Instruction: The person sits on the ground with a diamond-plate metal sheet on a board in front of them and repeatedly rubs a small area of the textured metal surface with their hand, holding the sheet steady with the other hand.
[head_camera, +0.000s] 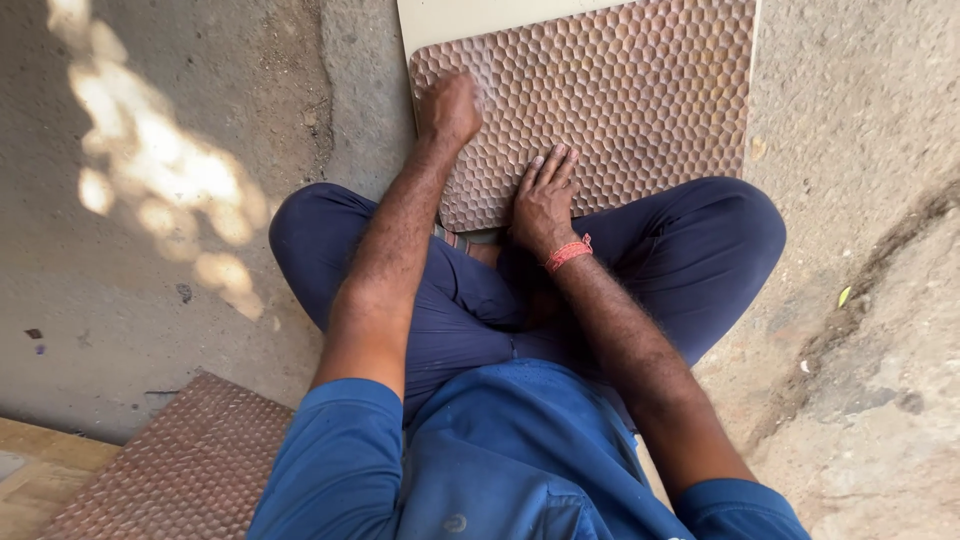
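Honeycomb panel (620, 90): brown sheet with a raised hexagon texture, lying flat on the concrete floor (180, 250) in front of the seated person's crossed legs, on top of a plain cream board (450, 18) that shows at its top-left edge. Near edge sits just over the person's sandal (470, 238).

Left hand (448, 108): curled into a loose fist, pressing down near the panel's left edge. Can't tell if anything is inside the fist.

Right hand (543, 200): flat, fingers spread, palm down on the panel's near edge. Holds nothing, only pins the sheet.

Handling, my read: looks thin and stiff, probably light for its area, could flex if lifted by one corner. Texture gives decent friction, so not slippery. Best hold is two opposite edges, fingers under the rim.

Second sheet of similar texture (190, 470) lies at lower left, well apart, beside a wooden plank (40, 470).
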